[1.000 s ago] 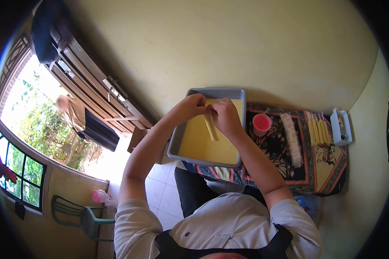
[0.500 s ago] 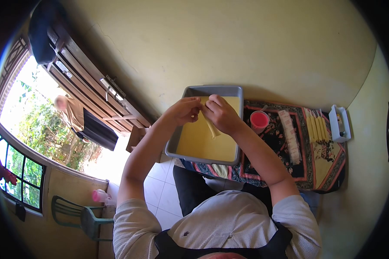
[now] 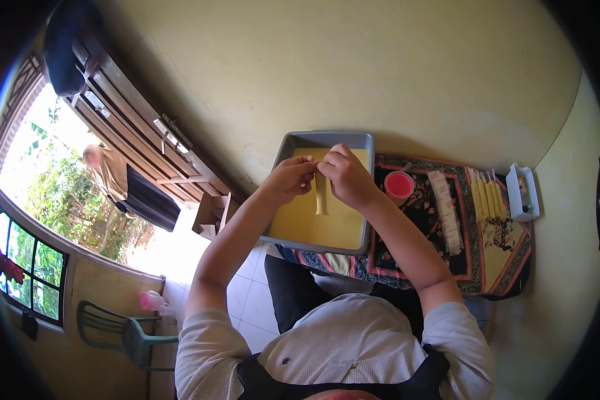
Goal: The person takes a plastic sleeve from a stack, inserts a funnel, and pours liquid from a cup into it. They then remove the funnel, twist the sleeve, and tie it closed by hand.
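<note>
My left hand (image 3: 291,180) and my right hand (image 3: 347,176) meet above a grey tub (image 3: 328,139) of yellow liquid (image 3: 299,229). Between them hangs a narrow plastic bag (image 3: 321,199) filled with yellow liquid, its lower end pointing toward me. Both hands are closed at its upper end, fingertips pinching it; the exact grip is partly hidden by the fingers. Right of the tub stands a pink cup (image 3: 399,187) with pink contents. Farther right, several similar filled yellow bags (image 3: 489,198) lie side by side.
A patterned cloth (image 3: 417,233) lies under the cup and a long strip of plastic packaging (image 3: 445,213). At its right end is a white container (image 3: 524,193). A cardboard box (image 3: 211,215) is left of the tub. A person (image 3: 140,193) stands by the open door (image 3: 130,123); a green chair (image 3: 137,341) is lower left.
The filled bag has swung from a slant to hanging nearly straight. My hands have shifted slightly, both still at its upper end.
</note>
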The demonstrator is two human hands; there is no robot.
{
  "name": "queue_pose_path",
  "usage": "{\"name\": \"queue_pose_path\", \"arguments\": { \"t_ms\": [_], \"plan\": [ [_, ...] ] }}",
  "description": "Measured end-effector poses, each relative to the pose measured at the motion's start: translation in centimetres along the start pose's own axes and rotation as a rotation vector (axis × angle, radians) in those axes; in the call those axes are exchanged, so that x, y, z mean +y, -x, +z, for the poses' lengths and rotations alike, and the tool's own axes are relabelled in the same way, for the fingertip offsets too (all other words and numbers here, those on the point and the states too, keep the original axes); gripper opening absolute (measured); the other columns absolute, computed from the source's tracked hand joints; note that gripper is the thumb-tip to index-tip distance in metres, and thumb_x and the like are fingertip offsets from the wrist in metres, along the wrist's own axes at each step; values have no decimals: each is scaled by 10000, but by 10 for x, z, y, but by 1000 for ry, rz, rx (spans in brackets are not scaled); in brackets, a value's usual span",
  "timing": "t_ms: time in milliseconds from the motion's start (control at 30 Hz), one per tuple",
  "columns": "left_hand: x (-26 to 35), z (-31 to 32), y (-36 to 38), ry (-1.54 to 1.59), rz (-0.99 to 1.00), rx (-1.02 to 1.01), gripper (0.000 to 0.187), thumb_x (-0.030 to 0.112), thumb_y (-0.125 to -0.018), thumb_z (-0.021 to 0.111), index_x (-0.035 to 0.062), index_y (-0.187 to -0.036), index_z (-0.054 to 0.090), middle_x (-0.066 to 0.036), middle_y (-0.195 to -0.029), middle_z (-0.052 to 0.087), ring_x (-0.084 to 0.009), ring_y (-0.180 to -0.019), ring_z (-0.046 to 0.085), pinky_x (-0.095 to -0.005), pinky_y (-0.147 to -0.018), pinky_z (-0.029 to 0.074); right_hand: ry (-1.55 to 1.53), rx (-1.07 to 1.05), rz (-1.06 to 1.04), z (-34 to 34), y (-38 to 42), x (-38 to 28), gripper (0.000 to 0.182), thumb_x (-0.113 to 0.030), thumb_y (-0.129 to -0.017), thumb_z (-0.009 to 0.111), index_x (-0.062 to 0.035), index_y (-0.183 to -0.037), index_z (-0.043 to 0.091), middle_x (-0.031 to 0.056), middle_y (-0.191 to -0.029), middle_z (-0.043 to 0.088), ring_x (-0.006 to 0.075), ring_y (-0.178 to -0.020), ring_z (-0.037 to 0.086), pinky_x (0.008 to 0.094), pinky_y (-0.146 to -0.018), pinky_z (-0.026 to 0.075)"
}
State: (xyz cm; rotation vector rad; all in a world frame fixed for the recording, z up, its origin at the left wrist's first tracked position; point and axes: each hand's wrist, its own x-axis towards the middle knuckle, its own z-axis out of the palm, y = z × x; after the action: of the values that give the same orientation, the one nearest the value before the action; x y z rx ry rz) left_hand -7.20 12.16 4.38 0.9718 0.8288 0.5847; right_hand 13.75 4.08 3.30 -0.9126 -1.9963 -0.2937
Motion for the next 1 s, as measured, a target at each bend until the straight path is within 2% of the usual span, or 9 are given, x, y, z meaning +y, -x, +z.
{"name": "queue_pose_path", "arguments": {
  "t_ms": [133,333,400,533,733,833,1000],
  "plan": [
    [-5,10,10,9,86,50,121,205,-1076,764,186,-1085,645,92,-907,614,-26,-759,545,-220,-642,429,-33,118,122,5,-1,-12,130,33,-858,734,-11,-980,749,117,-979,705,341,-1076,629,433,-928,569],
    [-13,17,23,-80,293,158,159,205,-1062,792,134,-1078,651,77,-897,615,-29,-756,550,-217,-652,420,-131,387,203,15,-3,-23,180,26,-832,857,-22,-981,768,87,-942,757,320,-920,688,439,-828,584],
    [-16,16,25,-105,345,150,172,219,-1056,805,140,-1086,655,77,-906,620,-30,-765,566,-215,-682,442,-153,443,284,21,0,-28,216,37,-822,867,-29,-1005,773,87,-932,761,311,-896,710,427,-807,593],
    [-23,18,29,-95,390,160,181,219,-1057,804,125,-1084,652,68,-917,624,-33,-748,547,-218,-676,422,-238,512,398,31,2,-35,301,41,-832,879,-46,-1100,775,99,-916,767,292,-906,744,398,-795,611],
    [-25,23,32,-75,445,166,154,172,-1066,779,108,-1091,641,57,-916,623,-37,-764,538,-218,-684,417,-96,455,189,27,5,-32,505,32,-888,861,-11,-1366,706,126,-1029,808,280,-993,768,397,-827,628],
    [-25,25,31,-84,509,178,141,131,-1065,760,94,-1101,628,48,-925,625,-44,-803,552,-217,-716,427,-97,427,156,29,8,-32,601,28,-918,843,1,-1482,637,128,-1069,817,287,-1019,773,397,-844,634],
    [-35,15,21,-119,627,173,164,58,-1050,737,73,-1120,590,10,-1020,651,-60,-893,585,-225,-811,476,-126,446,117,30,7,-33,678,1,-940,835,-8,-1562,566,115,-1060,820,299,-1021,776,395,-873,638]
  ]
}}
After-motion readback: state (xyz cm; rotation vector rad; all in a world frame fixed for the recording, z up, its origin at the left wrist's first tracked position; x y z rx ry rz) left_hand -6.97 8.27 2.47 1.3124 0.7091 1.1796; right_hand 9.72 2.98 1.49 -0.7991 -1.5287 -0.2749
